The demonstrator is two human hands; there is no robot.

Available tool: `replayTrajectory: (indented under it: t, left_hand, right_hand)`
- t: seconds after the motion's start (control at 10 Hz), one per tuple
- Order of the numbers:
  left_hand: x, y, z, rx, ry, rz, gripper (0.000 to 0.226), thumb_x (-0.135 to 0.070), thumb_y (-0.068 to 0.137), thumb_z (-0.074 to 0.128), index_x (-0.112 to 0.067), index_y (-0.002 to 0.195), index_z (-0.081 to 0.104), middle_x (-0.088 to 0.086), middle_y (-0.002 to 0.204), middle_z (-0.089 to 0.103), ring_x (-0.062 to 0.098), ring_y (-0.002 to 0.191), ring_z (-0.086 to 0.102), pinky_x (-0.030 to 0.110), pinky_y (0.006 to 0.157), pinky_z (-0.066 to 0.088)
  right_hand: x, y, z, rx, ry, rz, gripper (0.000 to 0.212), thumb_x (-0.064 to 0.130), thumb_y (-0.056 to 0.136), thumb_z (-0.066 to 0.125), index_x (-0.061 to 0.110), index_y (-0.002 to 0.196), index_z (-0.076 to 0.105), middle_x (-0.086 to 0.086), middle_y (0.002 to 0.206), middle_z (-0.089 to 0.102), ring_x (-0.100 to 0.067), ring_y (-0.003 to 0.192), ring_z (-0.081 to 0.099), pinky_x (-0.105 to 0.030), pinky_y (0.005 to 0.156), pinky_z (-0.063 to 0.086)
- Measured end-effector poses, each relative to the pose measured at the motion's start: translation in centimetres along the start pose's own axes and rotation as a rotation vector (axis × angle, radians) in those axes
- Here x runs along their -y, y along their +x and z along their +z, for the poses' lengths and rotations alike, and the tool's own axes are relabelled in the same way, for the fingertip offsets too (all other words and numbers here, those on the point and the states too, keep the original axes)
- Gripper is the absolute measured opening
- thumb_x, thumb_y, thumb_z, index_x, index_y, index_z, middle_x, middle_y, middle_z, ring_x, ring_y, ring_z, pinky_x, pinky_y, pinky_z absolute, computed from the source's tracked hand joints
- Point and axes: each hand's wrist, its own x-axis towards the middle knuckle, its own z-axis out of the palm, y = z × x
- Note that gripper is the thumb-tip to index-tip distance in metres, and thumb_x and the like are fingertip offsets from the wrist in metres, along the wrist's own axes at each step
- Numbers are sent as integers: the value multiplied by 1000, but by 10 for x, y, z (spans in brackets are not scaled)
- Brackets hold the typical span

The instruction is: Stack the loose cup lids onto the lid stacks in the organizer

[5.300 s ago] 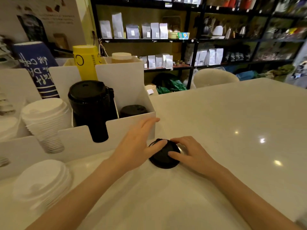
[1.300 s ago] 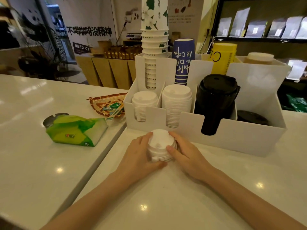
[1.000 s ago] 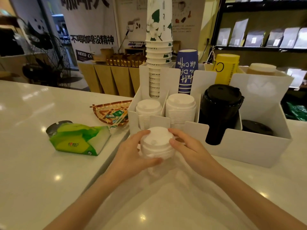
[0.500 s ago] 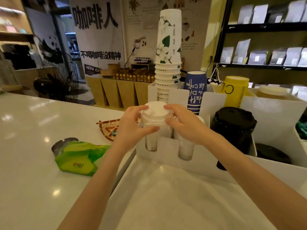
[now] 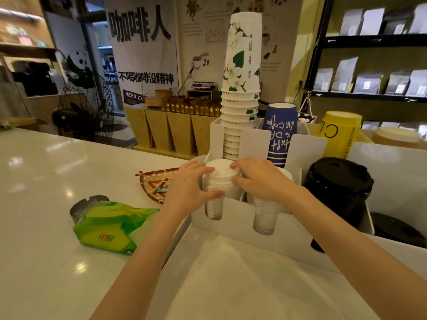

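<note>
A small bundle of white cup lids (image 5: 221, 175) rests on top of the leftmost white lid stack (image 5: 213, 207) in the white organizer (image 5: 288, 241). My left hand (image 5: 193, 189) grips the bundle from the left and my right hand (image 5: 260, 181) from the right, fingertips over its top. A second white lid stack (image 5: 264, 218) stands in the compartment to the right, partly hidden by my right hand. Further right are a tall black lid stack (image 5: 338, 192) and a low black lid stack (image 5: 396, 229).
Behind the lids stand stacked floral paper cups (image 5: 241, 88), blue cups (image 5: 280, 132) and yellow cups (image 5: 338, 135). A green tissue pack (image 5: 108, 226) and a woven tray (image 5: 156, 184) lie on the white counter (image 5: 46, 181) to the left.
Both hands lifted the white lid bundle off the counter and brought it down onto the leftmost white stack in the organizer. Earlier they held a black lid near the right compartment.
</note>
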Motion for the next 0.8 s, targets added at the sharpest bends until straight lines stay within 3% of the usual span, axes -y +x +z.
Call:
replayTrajectory:
  t: [0.5, 0.6, 0.7, 0.8]
  left_hand:
    - [4, 7, 1, 155, 128, 50, 65, -42, 75, 62, -25, 132, 36, -3, 147, 35, 18, 135, 25, 43, 111, 20]
    - [-4, 13, -10, 291, 100, 4, 66, -33, 73, 67, -23, 131, 38, 0, 146, 34, 20, 134, 27, 44, 110, 24]
    - [-17, 30, -29, 451, 105, -52, 59, -25, 73, 68, -22, 127, 44, 3, 141, 40, 22, 127, 35, 39, 104, 31]
    - [-39, 45, -45, 527, 185, -23, 48, -27, 77, 63, -17, 122, 50, 4, 134, 49, 21, 121, 44, 34, 96, 35]
  right_hand:
    - [9, -8, 4, -36, -372, -63, 38, 31, 91, 33, 13, 119, 52, -9, 128, 51, -26, 122, 38, -44, 105, 27]
    - [9, -22, -15, -130, -100, -92, 34, 28, 89, 44, 18, 121, 52, -5, 131, 50, -21, 123, 39, -39, 106, 29]
    - [14, -56, -58, -438, 276, -136, 34, 21, 85, 55, 23, 119, 52, 3, 126, 52, -6, 118, 42, -17, 100, 33]
    - [32, -113, -112, -694, 465, -208, 40, 23, 78, 62, 31, 115, 49, 13, 116, 55, 8, 108, 47, -4, 91, 37]
